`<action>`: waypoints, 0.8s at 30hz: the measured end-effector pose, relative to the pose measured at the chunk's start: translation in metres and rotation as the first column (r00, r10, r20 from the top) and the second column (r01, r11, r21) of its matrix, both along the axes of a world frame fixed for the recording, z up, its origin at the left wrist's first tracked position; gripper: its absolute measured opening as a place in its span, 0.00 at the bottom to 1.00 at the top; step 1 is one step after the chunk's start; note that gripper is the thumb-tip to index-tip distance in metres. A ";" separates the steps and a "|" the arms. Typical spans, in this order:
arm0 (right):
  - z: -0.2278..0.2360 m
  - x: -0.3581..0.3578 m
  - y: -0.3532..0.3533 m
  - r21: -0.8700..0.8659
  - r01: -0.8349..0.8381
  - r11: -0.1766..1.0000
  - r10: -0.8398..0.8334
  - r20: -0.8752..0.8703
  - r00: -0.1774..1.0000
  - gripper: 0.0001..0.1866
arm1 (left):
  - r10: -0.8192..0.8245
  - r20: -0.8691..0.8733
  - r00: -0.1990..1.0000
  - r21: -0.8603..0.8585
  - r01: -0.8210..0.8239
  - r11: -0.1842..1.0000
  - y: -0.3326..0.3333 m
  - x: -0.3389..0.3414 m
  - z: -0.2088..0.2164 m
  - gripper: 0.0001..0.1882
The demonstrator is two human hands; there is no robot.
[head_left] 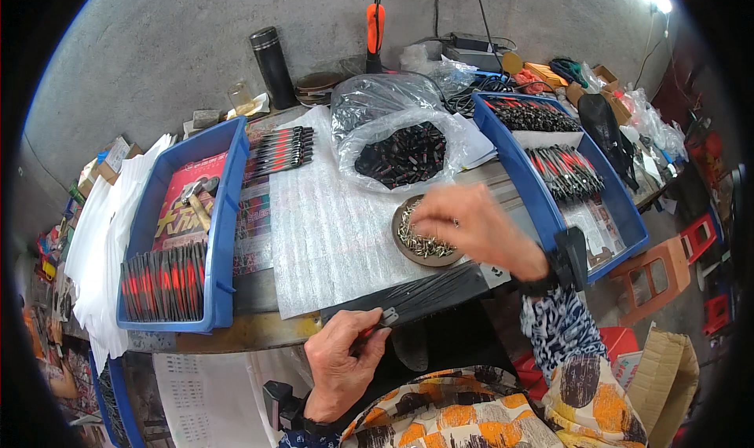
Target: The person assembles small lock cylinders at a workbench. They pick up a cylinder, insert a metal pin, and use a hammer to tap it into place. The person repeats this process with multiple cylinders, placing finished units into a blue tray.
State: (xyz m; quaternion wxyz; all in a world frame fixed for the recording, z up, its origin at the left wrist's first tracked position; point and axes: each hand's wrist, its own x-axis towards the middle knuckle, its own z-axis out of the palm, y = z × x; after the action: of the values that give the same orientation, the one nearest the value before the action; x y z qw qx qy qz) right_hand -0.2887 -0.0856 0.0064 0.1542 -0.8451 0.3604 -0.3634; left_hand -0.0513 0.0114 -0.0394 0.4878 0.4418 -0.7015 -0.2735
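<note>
My left hand [345, 358] is closed at the table's front edge. Between thumb and forefinger is a slim red-and-black piece [366, 333], mostly covered by the fingers. A small metal end [389, 316] shows at the fingertips. My right hand [471, 220], blurred by motion, has its fingers bent together over a round dish [402, 244]. Small shiny metal parts [428, 245] fill the dish; whether the fingers pinch one is hidden. Behind it, an open clear plastic bag [349, 153] holds many short black pieces [404, 156]. A bundle of thin black strips [412, 295] lies beside my left hand.
A blue tray [222, 236] at left holds red-and-black sticks [165, 283] and a hammer [196, 201]. Another blue tray [528, 189] at right holds more sticks. White foam sheet [314, 244] covers the middle. A black flask [272, 67] stands at the back.
</note>
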 end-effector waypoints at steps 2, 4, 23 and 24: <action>-0.002 -0.007 -0.033 -0.113 0.118 0.987 -0.131 -0.111 0.985 0.05 | -0.004 0.028 1.000 -0.047 0.005 0.999 -0.003 0.005 -0.001 0.12; -0.010 -0.010 -0.061 -0.208 0.171 0.963 -0.210 -0.180 0.961 0.04 | 0.006 0.049 0.999 -0.059 -0.003 0.998 -0.005 0.009 -0.001 0.12; -0.045 -0.015 -0.137 -0.151 0.135 0.979 -0.195 -0.522 0.830 0.05 | 0.061 0.036 0.997 0.034 -0.062 0.997 -0.010 0.016 -0.004 0.09; -0.046 -0.016 -0.137 -0.146 0.135 0.980 -0.191 -0.511 0.838 0.05 | 0.059 0.035 0.998 0.041 -0.061 0.997 -0.009 0.015 -0.004 0.09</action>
State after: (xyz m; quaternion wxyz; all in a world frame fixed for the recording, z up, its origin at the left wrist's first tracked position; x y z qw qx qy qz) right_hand -0.3044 -0.2226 -0.0396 -0.0249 -0.8849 0.4400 -0.1505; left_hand -0.0361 0.0024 -0.0431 0.4746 0.4774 -0.6900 -0.2661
